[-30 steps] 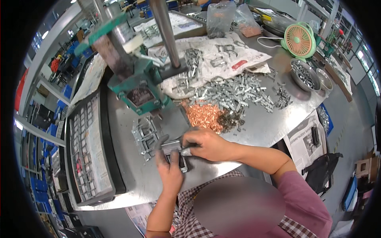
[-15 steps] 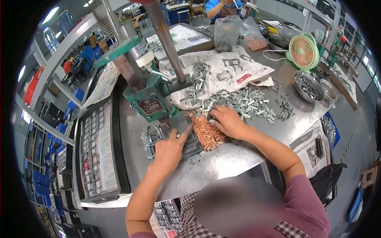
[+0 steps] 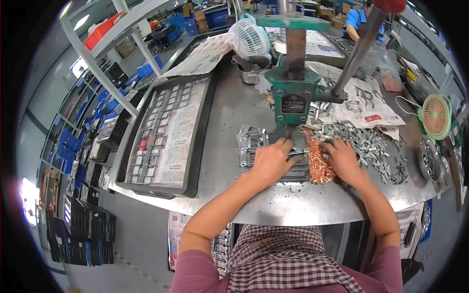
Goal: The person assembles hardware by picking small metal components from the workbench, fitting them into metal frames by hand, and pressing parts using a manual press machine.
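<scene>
Both hands rest low on the counter [image 3: 273,205] in front of the green press [image 3: 293,100]. The left hand [image 3: 271,161] has its grip curled together on a small metal part [image 3: 297,154] at the foot of the press, pinning it flat, probably so it sits square under the tool. The right hand [image 3: 341,160] lies beside the copper pieces [image 3: 317,158], fingers bent down among them; whether its grip has closed on one I cannot tell. That copper heap sits between the two hands, within easy reach of either, and a wider scatter of silver metal clips [image 3: 364,144] spreads to its right over newspaper [image 3: 366,105]. Left of the press lies a long black tray [image 3: 202,122], lined with newspaper and divided into small cells, some holding parts. At the far right edge, a round bowl [image 3: 430,158] holds more small metal pieces. Two small fans stand on the counter: a white fan [image 3: 249,39] and a green fan [image 3: 436,116].
</scene>
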`<control>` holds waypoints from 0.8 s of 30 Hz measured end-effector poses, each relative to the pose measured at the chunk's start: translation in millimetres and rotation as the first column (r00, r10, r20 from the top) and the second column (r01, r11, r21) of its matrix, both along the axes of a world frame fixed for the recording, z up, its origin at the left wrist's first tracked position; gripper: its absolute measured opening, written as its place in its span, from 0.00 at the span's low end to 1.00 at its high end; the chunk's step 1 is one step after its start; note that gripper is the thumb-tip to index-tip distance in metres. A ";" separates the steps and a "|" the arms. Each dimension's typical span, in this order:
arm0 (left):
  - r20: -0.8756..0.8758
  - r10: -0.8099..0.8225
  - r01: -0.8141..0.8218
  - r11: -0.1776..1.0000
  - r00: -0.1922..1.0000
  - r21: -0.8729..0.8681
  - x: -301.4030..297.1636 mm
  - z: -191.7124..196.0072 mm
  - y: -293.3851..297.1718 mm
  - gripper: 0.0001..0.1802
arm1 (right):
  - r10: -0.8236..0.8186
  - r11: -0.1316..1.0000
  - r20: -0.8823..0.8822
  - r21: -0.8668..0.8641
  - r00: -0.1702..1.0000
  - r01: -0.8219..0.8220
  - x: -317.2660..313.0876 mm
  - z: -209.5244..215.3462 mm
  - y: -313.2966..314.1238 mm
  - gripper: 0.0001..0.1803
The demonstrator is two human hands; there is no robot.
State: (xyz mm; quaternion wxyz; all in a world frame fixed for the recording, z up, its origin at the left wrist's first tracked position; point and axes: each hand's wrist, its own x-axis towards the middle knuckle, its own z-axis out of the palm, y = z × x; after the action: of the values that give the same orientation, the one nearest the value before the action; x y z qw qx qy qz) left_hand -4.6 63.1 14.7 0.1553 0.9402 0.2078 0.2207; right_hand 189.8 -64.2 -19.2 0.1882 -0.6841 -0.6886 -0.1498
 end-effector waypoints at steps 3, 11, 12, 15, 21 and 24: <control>0.016 -0.034 0.034 0.999 0.999 -0.008 5.2 -2.5 2.5 0.18 | 0.023 0.999 0.062 -0.028 0.998 -0.021 2.0 -9.7 6.7 0.13; 0.050 -0.042 0.042 0.999 0.998 0.001 5.6 -5.4 15.0 0.18 | 0.008 0.992 -0.713 -0.080 0.701 -0.094 22.3 4.2 20.5 0.14; -0.003 -0.010 0.010 1.000 1.000 0.007 7.4 -2.8 14.5 0.20 | -0.011 0.995 -0.747 -0.074 0.664 -0.067 24.0 3.8 20.8 0.15; 0.077 -0.007 0.006 1.000 0.997 0.015 8.2 -1.7 14.3 0.18 | -0.030 0.989 -0.852 -0.102 0.523 -0.110 22.2 7.3 23.0 0.15; 0.094 -0.021 0.015 0.998 0.995 0.067 4.2 -10.8 9.5 0.20 | -0.178 0.947 -0.975 -0.207 0.133 -0.247 7.5 15.1 5.3 0.11; 0.082 -0.024 0.022 0.999 0.996 0.031 7.8 -5.8 5.3 0.20 | -0.084 0.988 -0.975 -0.055 -0.207 -0.143 -7.4 11.2 0.7 0.11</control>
State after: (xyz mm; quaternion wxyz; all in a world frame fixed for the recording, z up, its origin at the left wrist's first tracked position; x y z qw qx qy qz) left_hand 3.2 68.4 8.9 0.1523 0.9348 0.1871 0.2607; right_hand 182.4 -63.5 -8.0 0.6059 -0.5418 -0.3114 0.4923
